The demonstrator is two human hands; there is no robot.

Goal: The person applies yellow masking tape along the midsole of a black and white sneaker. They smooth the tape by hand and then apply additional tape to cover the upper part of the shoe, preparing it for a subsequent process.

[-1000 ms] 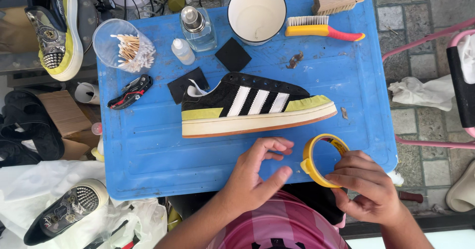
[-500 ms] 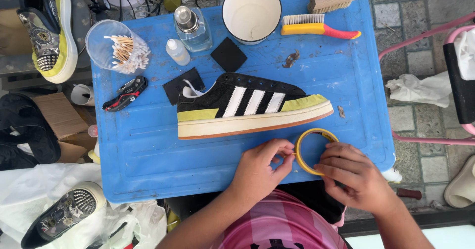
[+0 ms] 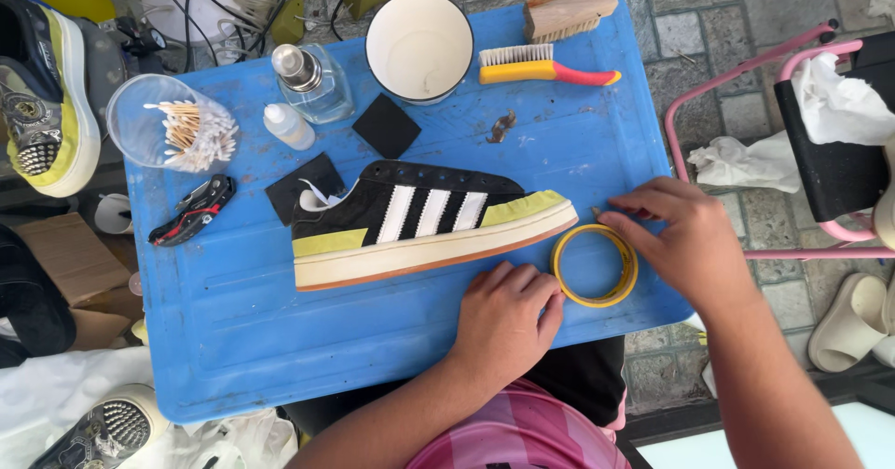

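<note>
A black sneaker (image 3: pixel 419 215) with white stripes lies on its side on the blue table (image 3: pixel 233 320), with yellow tape over its toe and heel. A yellow tape roll (image 3: pixel 591 300) lies flat just off the toe. My right hand (image 3: pixel 685 245) reaches in from the right and its fingertips hold the roll's far right rim. My left hand (image 3: pixel 508 320) rests on the table below the sole, fingers curled in, thumb against the roll's left edge.
At the back stand a white cup (image 3: pixel 419 45), a yellow-and-red brush (image 3: pixel 545 68), a wooden brush (image 3: pixel 571 7), a glass bottle (image 3: pixel 312 82), a small dropper bottle (image 3: pixel 287 126) and a tub of cotton swabs (image 3: pixel 172 124). Two black pads (image 3: pixel 387 126) and a cutter (image 3: pixel 191 210) lie left. A pink chair (image 3: pixel 820 152) stands right.
The tape roll went from held up between both hands to lying flat on the table by the toe. My right hand moved up and right; the view shifted.
</note>
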